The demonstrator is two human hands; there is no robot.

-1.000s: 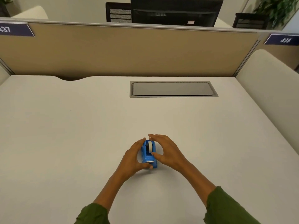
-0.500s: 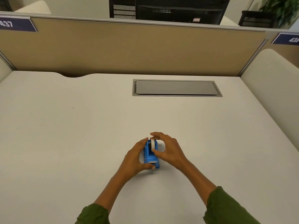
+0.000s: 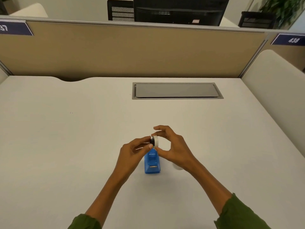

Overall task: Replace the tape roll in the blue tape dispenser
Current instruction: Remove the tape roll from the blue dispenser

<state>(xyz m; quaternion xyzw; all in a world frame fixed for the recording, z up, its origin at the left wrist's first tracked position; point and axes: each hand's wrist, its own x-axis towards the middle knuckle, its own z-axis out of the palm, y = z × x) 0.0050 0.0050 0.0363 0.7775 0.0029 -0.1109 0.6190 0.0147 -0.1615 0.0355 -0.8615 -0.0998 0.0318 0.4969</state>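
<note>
While both of our hands hover just above the tabletop (image 3: 66,146), they share one small thing between them: the tape roll (image 3: 155,142). Our right hand (image 3: 171,149) pinches the white roll by its rim, thumb below and a finger on top, with the other fingers curled loosely and spread above it. Our left hand (image 3: 133,152) meets it from the other side, thumb and fingertips closed on the black hub (image 3: 151,141) that sticks out of the roll's left face. The roll stands on edge, with its axle running left to right.

Directly below the roll sits the blue tape dispenser (image 3: 152,162) on the tabletop, near us and about centred. Its long axis runs away from us, and the end with the metal cutter faces us. Its far end is hidden behind our fingers and the roll, so we cannot tell whether the roll touches it.

Farther back a grey hatch (image 3: 177,90) is set flush into the tabletop, well apart from the dispenser. Behind that stands a tan partition (image 3: 132,52), with a dark monitor (image 3: 179,10) beyond it. Green sleeves (image 3: 239,214) cover our forearms at the bottom edge.
</note>
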